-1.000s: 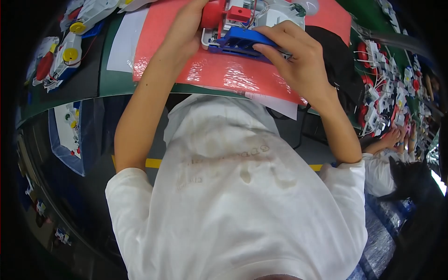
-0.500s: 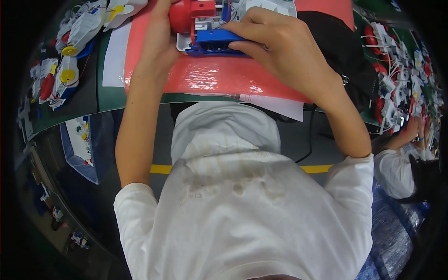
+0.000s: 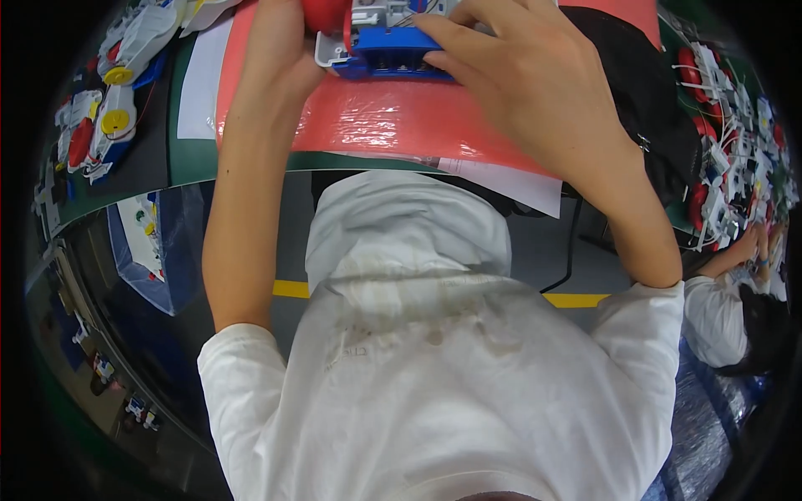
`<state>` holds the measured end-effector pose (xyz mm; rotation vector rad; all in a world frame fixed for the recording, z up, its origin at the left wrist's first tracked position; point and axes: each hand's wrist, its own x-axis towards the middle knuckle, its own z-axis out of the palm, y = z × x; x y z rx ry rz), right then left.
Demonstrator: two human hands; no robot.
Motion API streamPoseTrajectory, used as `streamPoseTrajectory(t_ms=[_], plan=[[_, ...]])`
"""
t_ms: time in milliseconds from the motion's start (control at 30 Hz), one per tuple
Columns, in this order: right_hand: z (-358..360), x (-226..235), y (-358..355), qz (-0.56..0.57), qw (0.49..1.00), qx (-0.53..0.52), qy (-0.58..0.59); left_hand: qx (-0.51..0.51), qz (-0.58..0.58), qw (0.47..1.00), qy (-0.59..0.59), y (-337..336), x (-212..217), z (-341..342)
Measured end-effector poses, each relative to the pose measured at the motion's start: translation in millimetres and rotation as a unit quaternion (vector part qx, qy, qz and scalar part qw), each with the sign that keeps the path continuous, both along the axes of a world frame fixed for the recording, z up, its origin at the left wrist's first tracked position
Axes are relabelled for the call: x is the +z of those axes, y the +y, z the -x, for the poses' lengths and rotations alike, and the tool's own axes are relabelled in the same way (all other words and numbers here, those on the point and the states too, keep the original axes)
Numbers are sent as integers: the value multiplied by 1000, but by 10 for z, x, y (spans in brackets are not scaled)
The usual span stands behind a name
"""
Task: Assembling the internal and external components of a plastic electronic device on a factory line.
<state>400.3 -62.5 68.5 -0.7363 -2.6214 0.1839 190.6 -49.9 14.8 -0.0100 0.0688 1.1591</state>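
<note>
At the top edge of the view lies a plastic assembly with a white housing (image 3: 332, 52), a red rounded part (image 3: 324, 13) and thin wires inside. A blue box-shaped piece (image 3: 399, 52) with dark openings runs along its near side. My left hand (image 3: 286, 52) grips the left end of the assembly; its fingertips are hidden beyond the red part and the picture's edge. My right hand (image 3: 530, 71) pinches the right end of the blue piece between thumb and forefinger. The other right fingers are curled and partly out of view.
Under the assembly lies a shiny red mat (image 3: 368, 121), with white paper (image 3: 501, 185) at its near edge. Similar white assemblies (image 3: 113, 125) stand on the left. A black cloth or bag (image 3: 639, 108) and more wired parts (image 3: 735, 159) are on the right, near another person (image 3: 717, 321).
The table, the assembly and both hands sit slightly higher in the picture. My right hand keeps its pinch on the blue piece, and my left hand stays at the assembly's left end.
</note>
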Motion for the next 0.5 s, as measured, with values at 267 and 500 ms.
streamPoseTrajectory(t_ms=[267, 500], plan=[[-39, -291, 139, -101, 991, -10, 83, 152, 2, 893, 423, 74, 168, -110], [-171, -180, 271, 1, 984, -79, 162, 44, 49, 869, 491, 59, 90, 122]])
